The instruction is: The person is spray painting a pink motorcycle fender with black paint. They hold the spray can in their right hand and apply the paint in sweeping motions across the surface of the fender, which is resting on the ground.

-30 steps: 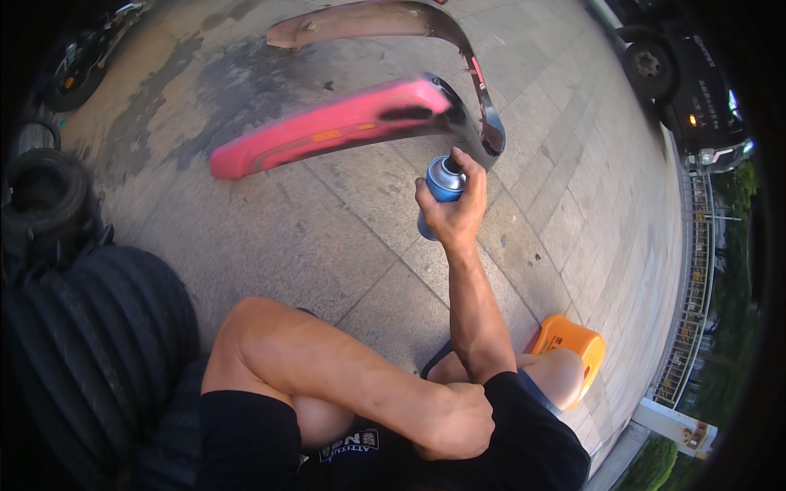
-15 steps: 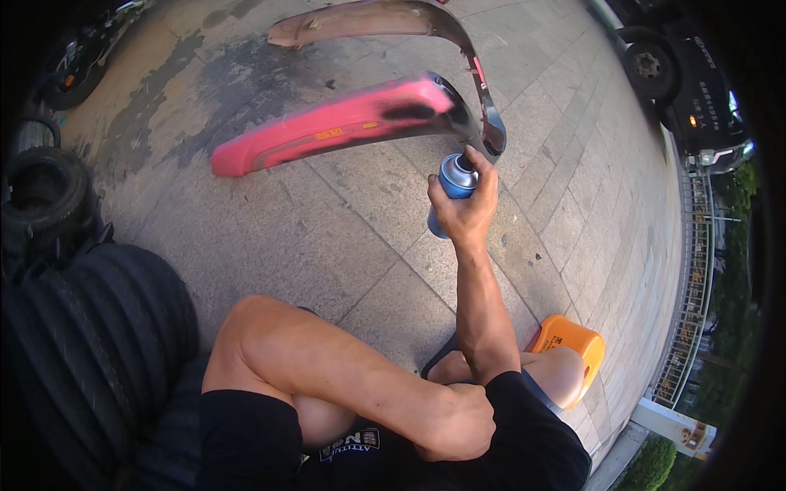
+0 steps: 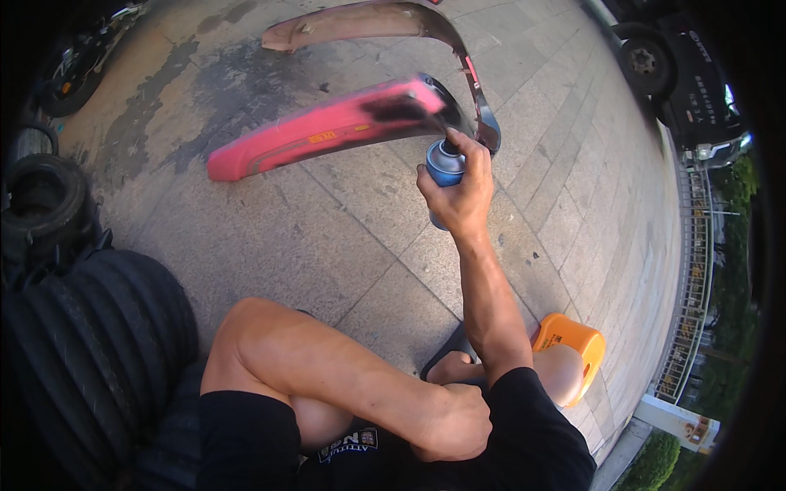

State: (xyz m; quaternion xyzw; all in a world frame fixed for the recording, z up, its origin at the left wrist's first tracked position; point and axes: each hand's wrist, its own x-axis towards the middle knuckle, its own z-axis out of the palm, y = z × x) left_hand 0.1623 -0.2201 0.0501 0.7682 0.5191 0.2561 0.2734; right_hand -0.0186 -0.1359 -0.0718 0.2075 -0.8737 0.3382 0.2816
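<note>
My right hand [image 3: 465, 186] is wrapped round a blue spray can [image 3: 444, 168] with a silver top, its index finger on the nozzle. Just beyond the can lies a long pink curved panel [image 3: 282, 146], with a black painted patch toward its right part and dark colour along its lower edge. The panel's right end bends into a dark curved piece. My left arm is folded across my body. My left hand [image 3: 457, 421] is curled closed near my right sleeve; its fingertips are hidden, so what they hold, if anything, cannot be made out.
A second curved panel [image 3: 352, 26] lies behind the pink one on the paving [image 3: 327, 221]. Black tyres [image 3: 106, 344] are piled at the left. An orange plastic stool [image 3: 573, 337] stands by my leg. A dark vehicle [image 3: 688, 90] is at the far right, with a railing [image 3: 694, 278] nearer.
My right hand has moved the spray can a little left and away from me. The black patch on the pink panel reaches further left. My left hand has stayed almost still.
</note>
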